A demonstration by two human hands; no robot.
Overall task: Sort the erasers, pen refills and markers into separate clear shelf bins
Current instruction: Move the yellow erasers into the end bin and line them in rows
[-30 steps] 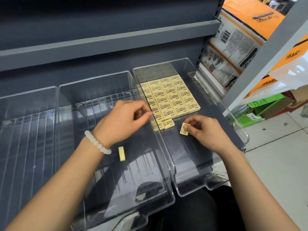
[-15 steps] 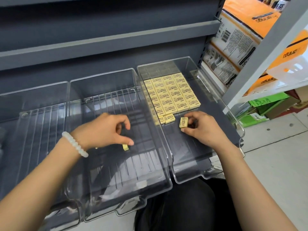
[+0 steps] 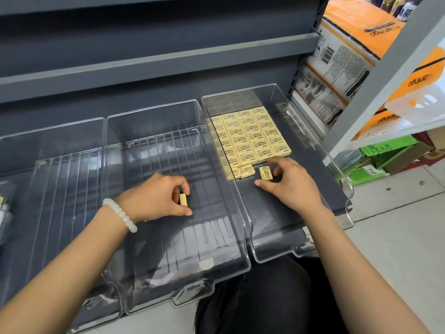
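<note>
Three clear bins sit side by side on a grey shelf. The right bin [image 3: 337, 165] holds several yellow erasers [image 3: 250, 138] packed in neat rows at its back. My right hand [image 3: 289, 184] is inside this bin and pinches one yellow eraser [image 3: 265, 173] just in front of the rows, beside a loose eraser [image 3: 247, 171]. My left hand [image 3: 156, 197] is in the middle bin [image 3: 154, 273] and pinches a single yellow eraser [image 3: 183, 199] between thumb and fingers, just above the bin floor. No pen refills or markers show clearly.
The left bin [image 3: 48, 165] stands beside the middle one, with some packaged items [image 3: 3, 208] at the far left edge. Orange and white boxes [image 3: 349, 56] fill the neighbouring shelf on the right. Green boxes [image 3: 385, 155] lie on the tiled floor.
My left hand came back from the eraser rows into the middle bin and picked up the lone eraser there. My right hand has lowered its eraser toward the front row.
</note>
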